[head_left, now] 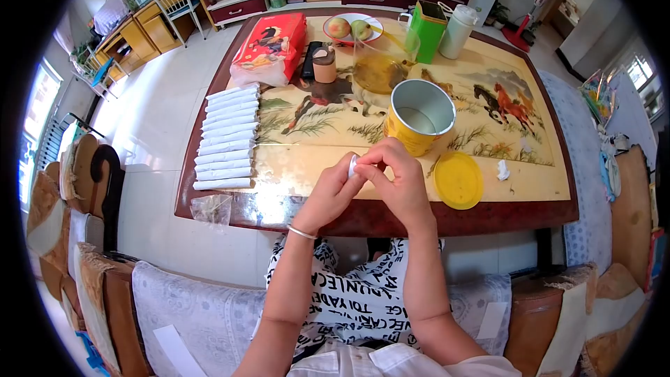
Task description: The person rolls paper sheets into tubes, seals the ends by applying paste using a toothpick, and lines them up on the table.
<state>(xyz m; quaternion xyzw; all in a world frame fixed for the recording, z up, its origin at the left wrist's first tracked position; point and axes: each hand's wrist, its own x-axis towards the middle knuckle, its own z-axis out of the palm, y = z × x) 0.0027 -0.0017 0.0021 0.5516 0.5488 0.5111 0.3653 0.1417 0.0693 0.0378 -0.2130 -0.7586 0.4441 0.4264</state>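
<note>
- Fingers of the left hand [331, 191] and right hand [396, 176] were closed, pinching one small white piece [354, 165] near-left of the yellow tin [410, 137].
- One yellow lid [458, 180] lay near-right of the tin.
- White rolls [227, 137], about twelve, lay in one column, well left of the tin.
- One crumpled scrap [502, 170] lay right of the tin.
- Two fruits [339, 27] sat on one plate [376, 21] beyond the tin.

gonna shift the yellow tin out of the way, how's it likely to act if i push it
The tin is probably light for its size, since it stands open and its visible inside looks empty. It is tall with a round base, so a push up near the rim might tip it. Its smooth wall looks stiff and may feel a bit slippery.
</note>
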